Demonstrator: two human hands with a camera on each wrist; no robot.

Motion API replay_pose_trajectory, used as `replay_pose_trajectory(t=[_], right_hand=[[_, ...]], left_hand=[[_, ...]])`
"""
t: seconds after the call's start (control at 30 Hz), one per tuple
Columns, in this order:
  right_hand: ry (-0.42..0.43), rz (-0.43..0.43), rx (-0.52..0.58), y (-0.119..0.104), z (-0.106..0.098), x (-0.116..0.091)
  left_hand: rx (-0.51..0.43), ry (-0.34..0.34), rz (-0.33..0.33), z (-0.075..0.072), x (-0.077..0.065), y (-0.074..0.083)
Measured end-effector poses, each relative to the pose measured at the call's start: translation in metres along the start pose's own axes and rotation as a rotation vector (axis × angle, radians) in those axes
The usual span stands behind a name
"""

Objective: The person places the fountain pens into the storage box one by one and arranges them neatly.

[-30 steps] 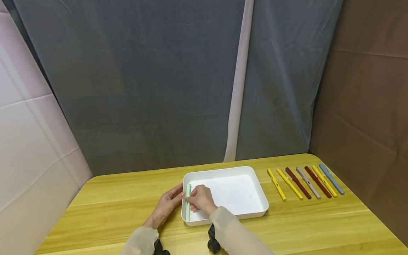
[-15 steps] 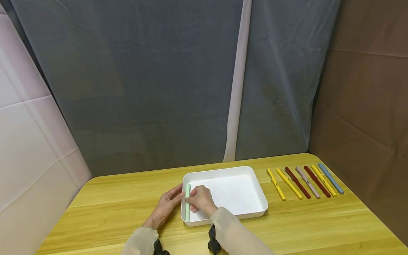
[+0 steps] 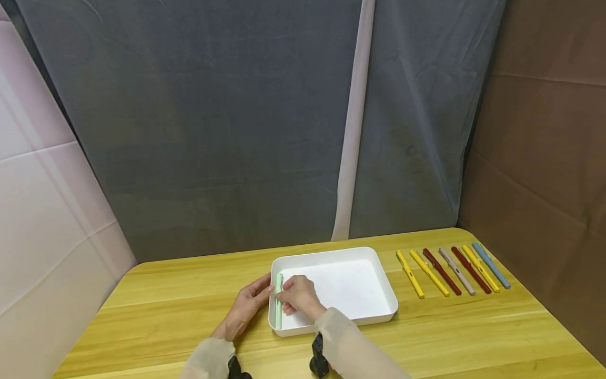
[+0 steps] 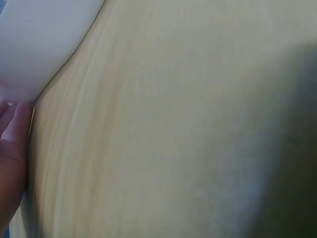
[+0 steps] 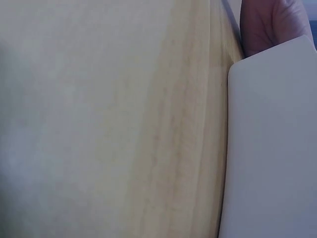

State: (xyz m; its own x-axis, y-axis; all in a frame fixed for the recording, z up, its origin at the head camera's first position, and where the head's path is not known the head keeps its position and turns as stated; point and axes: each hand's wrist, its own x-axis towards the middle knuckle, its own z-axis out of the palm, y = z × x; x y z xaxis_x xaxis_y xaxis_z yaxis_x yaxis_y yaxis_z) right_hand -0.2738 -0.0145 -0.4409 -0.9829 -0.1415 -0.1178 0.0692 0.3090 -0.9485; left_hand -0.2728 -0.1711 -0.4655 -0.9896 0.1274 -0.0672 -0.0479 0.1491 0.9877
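A mint-green pen (image 3: 279, 318) lies lengthwise along the left inner wall of a shallow white tray (image 3: 352, 284). My right hand (image 3: 300, 296) reaches over the tray and pinches the pen around its middle, its fingers hiding part of it. Against the tray's left outer wall rests my left hand (image 3: 248, 305), its thumb up at the rim and its fingers extended along the side. The left wrist view catches the fingers (image 4: 19, 124) of that hand against the white wall. In the right wrist view only the tray's outer wall (image 5: 272, 139) and part of the left hand show.
To the right of the tray, several capped pens lie in a slanted row on the wooden table (image 3: 189, 295): yellow pens (image 3: 430, 272), dark red pens (image 3: 442, 272), a lilac pen (image 3: 457, 271) and a blue pen (image 3: 492, 266). A grey curtain (image 3: 236, 131) hangs behind the table.
Both hands stay nearly in place, as do the mint-green pen and the tray. The right wrist has shifted slightly to the right.
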Motion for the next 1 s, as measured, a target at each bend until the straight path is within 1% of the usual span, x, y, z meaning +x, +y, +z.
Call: replay_pose_trajectory(t=[0.27,0.53,0.77,1.0], right_hand=[[0.013,0.016,-0.004,-0.001,-0.004,0.003],[0.025,-0.019,0.006,-0.002,-0.016,0.004],[0.025,-0.024,0.057,-0.009,-0.039,0.003],[0.054,-0.032,0.108,-0.011,-0.067,0.006]], left_hand=[[0.015,-0.001,0.003,0.0,-0.001,0.001],[0.014,0.002,0.008,0.001,-0.002,0.001],[-0.002,0.011,-0.015,0.002,0.0,0.0],[-0.028,0.012,-0.026,0.002,0.001,-0.001]])
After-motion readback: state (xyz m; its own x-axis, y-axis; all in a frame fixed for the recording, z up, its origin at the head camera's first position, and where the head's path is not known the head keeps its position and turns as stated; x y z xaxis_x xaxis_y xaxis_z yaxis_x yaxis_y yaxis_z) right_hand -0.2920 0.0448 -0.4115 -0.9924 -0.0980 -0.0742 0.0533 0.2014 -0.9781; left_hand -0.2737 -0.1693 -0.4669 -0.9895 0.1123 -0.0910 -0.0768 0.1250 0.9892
